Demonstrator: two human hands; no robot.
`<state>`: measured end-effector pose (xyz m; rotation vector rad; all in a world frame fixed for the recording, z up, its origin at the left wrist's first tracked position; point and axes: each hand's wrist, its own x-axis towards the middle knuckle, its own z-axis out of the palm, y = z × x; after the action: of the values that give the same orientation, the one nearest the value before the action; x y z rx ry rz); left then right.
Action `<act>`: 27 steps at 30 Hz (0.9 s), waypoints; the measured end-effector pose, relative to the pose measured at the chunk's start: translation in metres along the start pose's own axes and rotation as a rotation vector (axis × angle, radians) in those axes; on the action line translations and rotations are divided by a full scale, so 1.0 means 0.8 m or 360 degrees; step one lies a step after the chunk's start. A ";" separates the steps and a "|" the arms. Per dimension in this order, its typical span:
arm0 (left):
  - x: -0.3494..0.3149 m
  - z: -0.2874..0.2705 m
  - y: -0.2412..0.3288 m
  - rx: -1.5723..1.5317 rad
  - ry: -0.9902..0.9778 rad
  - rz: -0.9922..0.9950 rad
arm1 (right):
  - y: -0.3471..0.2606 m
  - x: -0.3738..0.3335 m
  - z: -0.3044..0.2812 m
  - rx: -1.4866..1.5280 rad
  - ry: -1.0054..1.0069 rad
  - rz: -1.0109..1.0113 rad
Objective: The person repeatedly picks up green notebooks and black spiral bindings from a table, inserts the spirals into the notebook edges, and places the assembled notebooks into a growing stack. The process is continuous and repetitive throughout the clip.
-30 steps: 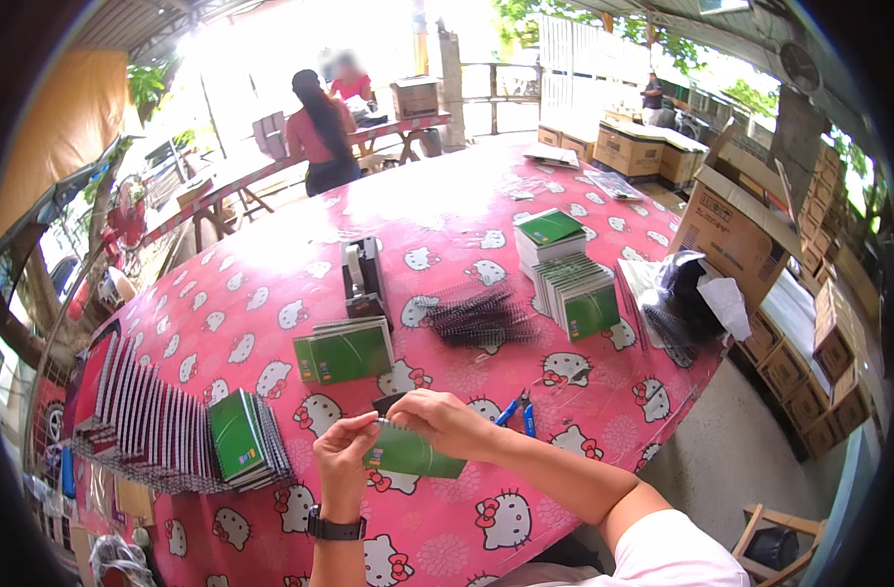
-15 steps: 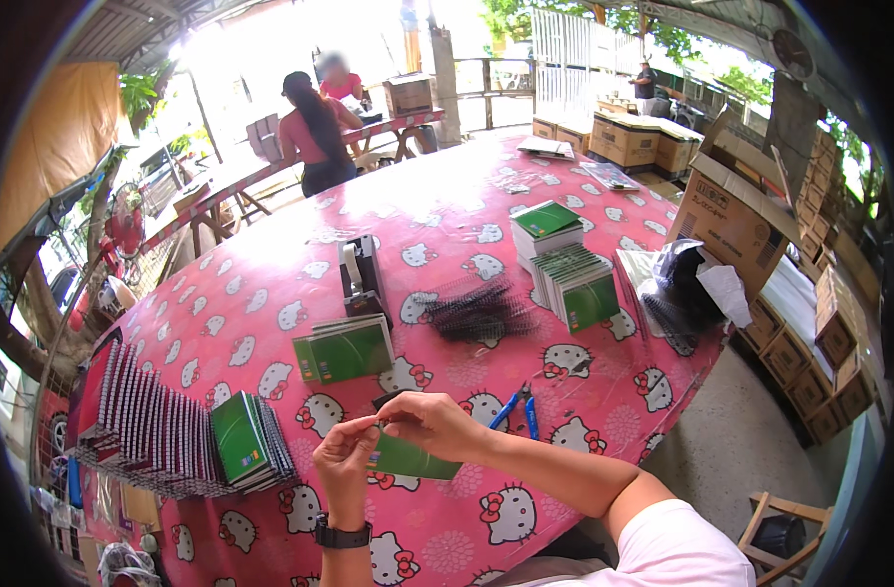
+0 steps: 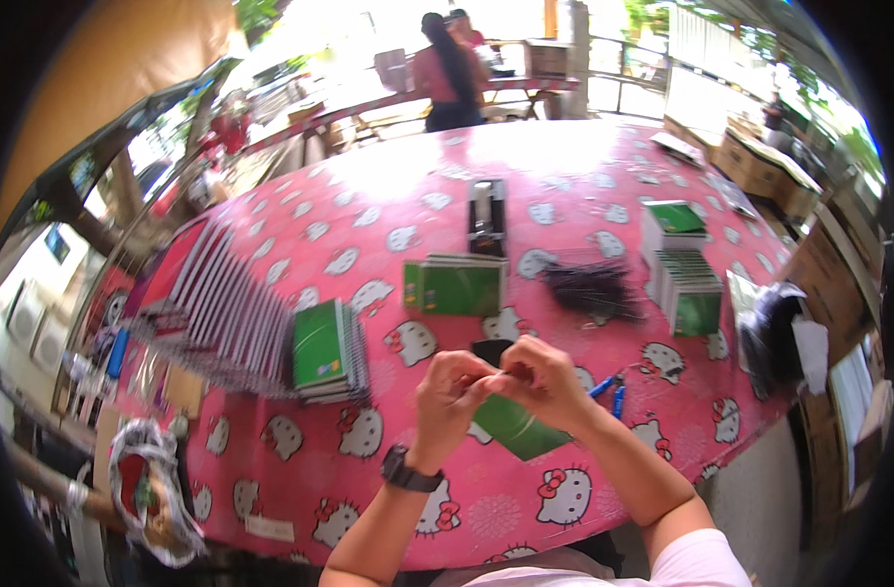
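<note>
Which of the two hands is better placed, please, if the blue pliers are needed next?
Probably the right hand: the blue pliers lie near its wrist, on its own side. The left hand is farther away. Both hands are at the green notebook.

Obstacle beside right hand: blue pliers

Our bench is pink, patterned with white cat faces, red bows and paler flowers — against it, a green cover, blue pliers and black coils. Our watch is black — our sleeve very pale pink.
</note>
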<state>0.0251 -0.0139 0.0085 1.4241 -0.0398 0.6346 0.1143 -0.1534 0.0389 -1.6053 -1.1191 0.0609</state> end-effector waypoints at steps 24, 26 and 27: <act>-0.012 0.027 0.025 0.1322 0.0243 0.0336 | -0.006 0.001 -0.001 -0.0001 0.0005 -0.0194; -0.012 0.026 0.027 0.1261 0.0239 0.0300 | -0.005 0.000 -0.003 0.0101 -0.0030 -0.0096; -0.010 0.025 0.029 0.1174 0.0233 0.0265 | -0.004 0.000 -0.004 0.0082 -0.0038 -0.0067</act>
<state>0.0151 -0.0352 0.0296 2.0916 0.2141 0.9464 0.1139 -0.1561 0.0425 -1.5386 -1.1603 0.0805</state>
